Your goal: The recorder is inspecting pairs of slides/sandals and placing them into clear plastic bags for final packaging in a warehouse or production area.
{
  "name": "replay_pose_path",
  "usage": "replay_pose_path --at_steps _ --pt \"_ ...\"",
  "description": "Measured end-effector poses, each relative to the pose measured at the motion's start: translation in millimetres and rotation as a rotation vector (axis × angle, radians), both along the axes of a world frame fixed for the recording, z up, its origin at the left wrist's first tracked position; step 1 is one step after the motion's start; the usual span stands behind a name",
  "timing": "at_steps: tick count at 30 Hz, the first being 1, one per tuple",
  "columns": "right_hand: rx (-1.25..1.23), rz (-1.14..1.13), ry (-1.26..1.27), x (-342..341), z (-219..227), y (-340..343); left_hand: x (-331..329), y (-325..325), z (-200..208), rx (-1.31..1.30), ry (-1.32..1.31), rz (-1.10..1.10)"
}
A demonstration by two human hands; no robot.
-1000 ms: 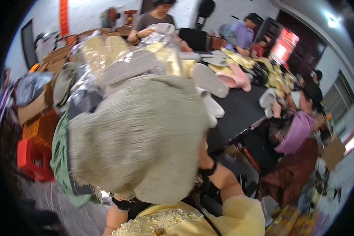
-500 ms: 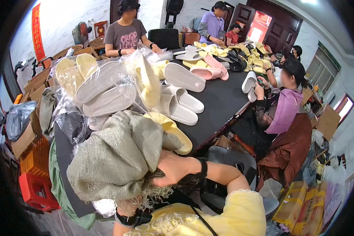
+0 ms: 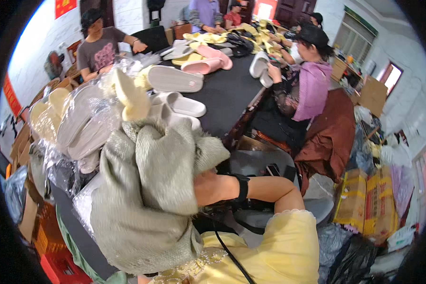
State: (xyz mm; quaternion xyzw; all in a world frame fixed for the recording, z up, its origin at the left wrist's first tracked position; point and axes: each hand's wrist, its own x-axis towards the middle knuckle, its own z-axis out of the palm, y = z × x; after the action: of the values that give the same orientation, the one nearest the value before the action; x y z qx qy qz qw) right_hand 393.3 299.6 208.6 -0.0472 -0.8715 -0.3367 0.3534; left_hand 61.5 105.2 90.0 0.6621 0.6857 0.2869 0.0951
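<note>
Grey-green woven sack is bunched at the near end of the black surface, its lower edge hung in front of the yellow top. R hand is tucked in at the sack's right side; fingers are hidden by folds, so a firm grip can't be confirmed. L hand isn't seen, so its state can't be told. Just beyond the sack, a pale yellow slipper is stood roughly on end, w/ grey slippers nearby & bagged slippers to the left. Main risk, prob.: if the sack is swung fwd, the yellow slipper could be knocked over, as the view past the folds is blocked. Clear plastic might also be snagged by the coarse weave & dragged. If only one fold is held, the loose bulk could be dropped, or the thin black strap caught in it.
</note>
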Motion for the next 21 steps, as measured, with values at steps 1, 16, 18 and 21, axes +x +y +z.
replay_pose_path --at_steps 1,16,18,21 --pt "-0.474 0.006 -0.176 3.2 1.5 -1.5 1.4 6.2 -0.2 -0.020 -0.020 -0.013" --pt "-0.065 -2.065 1.224 548.0 161.6 -20.1 75.7 48.1 102.7 -0.209 -1.113 -0.060" --pt "0.001 -1.924 1.001 476.8 124.3 -0.8 82.8 41.6 106.3 -0.207 -1.107 -0.029" --pt "-0.219 -1.545 0.945 442.0 99.2 17.3 88.1 40.0 106.8 -0.214 -1.131 -0.061"
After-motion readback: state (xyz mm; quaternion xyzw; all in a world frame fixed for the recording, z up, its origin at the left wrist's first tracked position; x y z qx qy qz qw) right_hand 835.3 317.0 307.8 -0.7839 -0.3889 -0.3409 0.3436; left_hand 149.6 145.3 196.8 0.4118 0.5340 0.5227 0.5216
